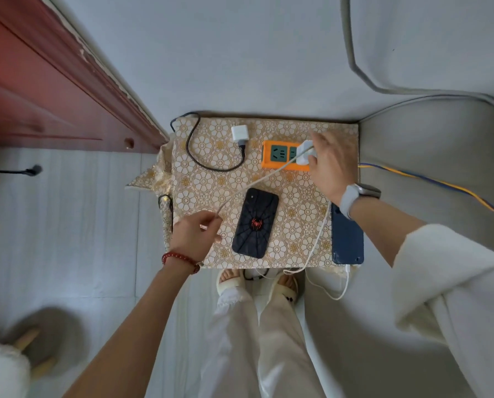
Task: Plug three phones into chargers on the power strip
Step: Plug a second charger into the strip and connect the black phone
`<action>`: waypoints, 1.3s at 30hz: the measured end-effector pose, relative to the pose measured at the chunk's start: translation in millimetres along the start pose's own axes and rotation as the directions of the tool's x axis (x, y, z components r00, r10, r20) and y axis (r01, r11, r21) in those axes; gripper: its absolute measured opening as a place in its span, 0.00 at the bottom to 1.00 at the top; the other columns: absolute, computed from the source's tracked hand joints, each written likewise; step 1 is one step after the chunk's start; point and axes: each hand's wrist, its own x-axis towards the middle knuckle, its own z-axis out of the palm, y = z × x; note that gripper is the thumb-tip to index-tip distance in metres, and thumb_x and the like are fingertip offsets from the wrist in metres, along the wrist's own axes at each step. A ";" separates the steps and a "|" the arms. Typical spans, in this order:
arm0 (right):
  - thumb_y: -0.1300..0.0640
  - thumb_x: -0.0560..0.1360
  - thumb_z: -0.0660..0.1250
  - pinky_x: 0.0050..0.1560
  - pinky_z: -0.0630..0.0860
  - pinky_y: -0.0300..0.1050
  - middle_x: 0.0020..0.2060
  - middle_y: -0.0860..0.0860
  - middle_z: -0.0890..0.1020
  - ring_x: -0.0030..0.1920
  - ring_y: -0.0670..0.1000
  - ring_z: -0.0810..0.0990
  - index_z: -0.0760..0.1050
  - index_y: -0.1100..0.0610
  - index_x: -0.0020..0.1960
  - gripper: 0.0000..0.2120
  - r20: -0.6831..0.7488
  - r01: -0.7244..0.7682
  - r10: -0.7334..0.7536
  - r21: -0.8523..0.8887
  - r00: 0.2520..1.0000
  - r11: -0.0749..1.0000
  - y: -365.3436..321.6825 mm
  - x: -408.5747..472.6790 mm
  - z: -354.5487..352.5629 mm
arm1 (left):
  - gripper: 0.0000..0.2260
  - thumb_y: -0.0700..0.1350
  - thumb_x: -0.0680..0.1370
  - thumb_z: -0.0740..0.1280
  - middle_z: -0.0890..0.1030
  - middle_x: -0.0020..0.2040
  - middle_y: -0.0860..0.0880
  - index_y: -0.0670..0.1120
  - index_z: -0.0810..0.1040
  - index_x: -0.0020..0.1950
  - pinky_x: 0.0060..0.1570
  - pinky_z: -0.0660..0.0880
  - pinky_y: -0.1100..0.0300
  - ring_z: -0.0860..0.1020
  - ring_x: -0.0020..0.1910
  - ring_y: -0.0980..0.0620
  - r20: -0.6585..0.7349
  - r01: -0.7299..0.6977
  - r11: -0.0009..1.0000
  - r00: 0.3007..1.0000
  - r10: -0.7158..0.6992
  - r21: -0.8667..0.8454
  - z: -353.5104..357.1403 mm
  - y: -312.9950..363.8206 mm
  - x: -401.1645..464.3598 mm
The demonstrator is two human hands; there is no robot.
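Gold-flowered cloth covers a small table (294, 225) set between a red door and a grey sofa; an orange power strip (280, 157) lies at its far side, and a white charger (305, 155) is pressed against the strip's right end by the right hand (330, 165), whose fingers are clamped on it; its pale cable (257, 182) is pinched near the free end by the left hand (195, 231); a black phone with a red spider (255, 223) lies just right of that hand; a blue phone (347, 239) sits under the right wrist, cabled in white; a second white charger (239, 134) with a black cable rests beyond the left hand.
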 end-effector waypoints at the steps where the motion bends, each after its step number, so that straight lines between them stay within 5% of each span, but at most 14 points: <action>1: 0.63 0.75 0.61 0.64 0.67 0.57 0.62 0.59 0.73 0.63 0.59 0.70 0.67 0.60 0.66 0.20 -0.069 -0.033 0.039 0.089 0.997 0.995 -2.4 -13.8 -0.9 | 0.03 0.42 0.75 0.67 0.82 0.38 0.47 0.46 0.79 0.42 0.37 0.80 0.55 0.84 0.37 0.47 0.065 0.103 0.976 0.994 -0.092 -0.190 -1.3 3.2 -5.0; 3: 0.68 0.72 0.61 0.63 0.68 0.55 0.61 0.60 0.74 0.63 0.57 0.71 0.67 0.62 0.66 0.21 -0.176 -0.039 0.115 0.383 0.978 0.923 -15.7 -52.4 -1.7 | 0.02 0.41 0.73 0.69 0.81 0.38 0.46 0.44 0.80 0.44 0.35 0.82 0.56 0.84 0.36 0.48 0.246 0.296 0.811 0.950 -0.193 -0.505 -5.1 14.4 -15.5; 6: 0.69 0.71 0.59 0.74 0.51 0.56 0.67 0.46 0.68 0.69 0.43 0.61 0.65 0.54 0.68 0.27 0.249 -0.143 -0.034 0.657 0.968 0.740 -49.7 -121.2 1.6 | 0.06 0.40 0.71 0.67 0.81 0.33 0.48 0.40 0.78 0.46 0.33 0.81 0.58 0.83 0.34 0.49 0.441 0.447 0.520 0.886 -0.143 -0.728 -10.7 32.9 -22.1; 8: 0.67 0.71 0.60 0.74 0.36 0.58 0.67 0.36 0.61 0.73 0.42 0.54 0.63 0.49 0.69 0.29 0.449 -0.168 -0.222 0.678 0.866 0.716 -69.4 -155.5 6.0 | 0.05 0.39 0.74 0.64 0.81 0.31 0.48 0.39 0.77 0.46 0.33 0.82 0.59 0.82 0.33 0.50 0.479 0.460 0.449 0.874 -0.080 -0.766 -14.3 45.0 -19.6; 9: 0.67 0.71 0.59 0.74 0.40 0.60 0.67 0.37 0.62 0.74 0.48 0.58 0.64 0.49 0.69 0.28 0.521 -0.224 -0.304 0.724 0.797 0.653 -77.1 -165.0 6.0 | 0.05 0.39 0.75 0.63 0.82 0.31 0.48 0.40 0.77 0.46 0.34 0.82 0.59 0.82 0.33 0.51 0.470 0.445 0.448 0.881 -0.060 -0.776 -16.1 50.1 -18.2; 11: 0.66 0.74 0.58 0.70 0.61 0.62 0.62 0.45 0.75 0.65 0.58 0.72 0.73 0.55 0.63 0.19 0.585 -0.373 -0.420 0.791 0.694 0.485 -87.5 -172.1 -1.2 | 0.05 0.40 0.76 0.63 0.81 0.30 0.49 0.40 0.77 0.45 0.36 0.82 0.58 0.82 0.33 0.51 0.404 0.376 0.471 0.914 -0.045 -0.798 -20.1 56.9 -16.5; 16: 0.64 0.79 0.53 0.55 0.79 0.54 0.42 0.57 0.81 0.48 0.58 0.81 0.74 0.60 0.45 0.11 0.581 -0.558 -0.239 0.814 0.778 0.164 -80.3 -166.8 -26.8 | 0.10 0.43 0.79 0.61 0.81 0.50 0.47 0.43 0.75 0.58 0.55 0.77 0.51 0.80 0.54 0.47 0.226 0.270 0.649 0.962 -0.153 -0.711 -17.3 34.7 -27.9; 19: 0.64 0.80 0.51 0.53 0.79 0.51 0.38 0.56 0.82 0.43 0.54 0.81 0.74 0.62 0.47 0.13 0.548 -0.586 -0.208 0.742 0.810 -0.327 -64.6 -151.8 -39.6 | 0.24 0.32 0.75 0.59 0.73 0.65 0.49 0.46 0.65 0.70 0.66 0.66 0.52 0.69 0.67 0.51 0.377 0.203 0.868 0.926 -0.020 -0.454 11.3 19.0 -64.9; 22: 0.61 0.80 0.52 0.50 0.80 0.51 0.36 0.54 0.83 0.41 0.53 0.83 0.74 0.62 0.48 0.13 0.494 -0.502 -0.153 0.721 0.856 -0.478 -55.9 -132.9 -48.2 | 0.21 0.30 0.75 0.59 0.75 0.64 0.46 0.42 0.70 0.66 0.67 0.65 0.54 0.71 0.64 0.51 0.541 0.082 0.966 0.838 0.067 -0.247 50.1 14.8 -106.0; 25: 0.53 0.79 0.56 0.51 0.80 0.49 0.42 0.53 0.84 0.48 0.53 0.83 0.73 0.57 0.56 0.11 0.452 -0.452 -0.087 0.819 0.887 -0.354 -43.7 -124.9 -47.6 | 0.11 0.33 0.78 0.57 0.81 0.44 0.43 0.42 0.77 0.45 0.60 0.73 0.46 0.79 0.49 0.46 0.453 0.132 0.941 0.891 0.025 -0.312 59.7 18.9 -125.5; 29: 0.45 0.76 0.58 0.61 0.69 0.46 0.60 0.48 0.78 0.63 0.50 0.75 0.68 0.49 0.65 0.19 0.592 -0.521 -0.330 0.805 0.735 0.284 -34.6 -163.1 -22.9 | 0.11 0.38 0.80 0.54 0.83 0.36 0.47 0.43 0.74 0.43 0.42 0.82 0.54 0.84 0.40 0.47 0.319 0.285 0.496 0.948 -0.018 -0.820 35.5 21.2 -131.9; 34: 0.55 0.76 0.60 0.61 0.72 0.50 0.42 0.50 0.82 0.50 0.51 0.81 0.77 0.51 0.41 0.09 0.699 -0.306 -0.519 0.697 0.491 0.649 -23.4 -239.3 -6.8 | 0.11 0.38 0.80 0.55 0.83 0.33 0.49 0.42 0.74 0.42 0.35 0.81 0.58 0.84 0.38 0.48 0.092 0.136 0.308 0.984 -0.153 -0.942 3.4 23.1 -127.2; 37: 0.54 0.79 0.56 0.49 0.77 0.53 0.40 0.55 0.81 0.45 0.60 0.81 0.74 0.52 0.41 0.11 0.720 -0.264 -0.307 0.563 0.623 0.784 2.1 -249.2 0.6 | 0.10 0.38 0.79 0.56 0.80 0.31 0.49 0.42 0.73 0.41 0.32 0.80 0.59 0.83 0.32 0.51 -0.084 -0.005 0.212 0.926 -0.369 -0.977 -11.3 13.1 -122.1; 39: 0.55 0.79 0.55 0.40 0.72 0.47 0.39 0.59 0.79 0.40 0.59 0.77 0.75 0.61 0.42 0.14 0.654 -0.243 -0.161 0.482 0.739 0.842 18.1 -240.6 8.2 | 0.09 0.38 0.79 0.58 0.78 0.34 0.48 0.43 0.75 0.41 0.31 0.79 0.61 0.82 0.28 0.53 -0.167 -0.026 0.285 0.859 -0.483 -0.958 -19.1 1.8 -120.3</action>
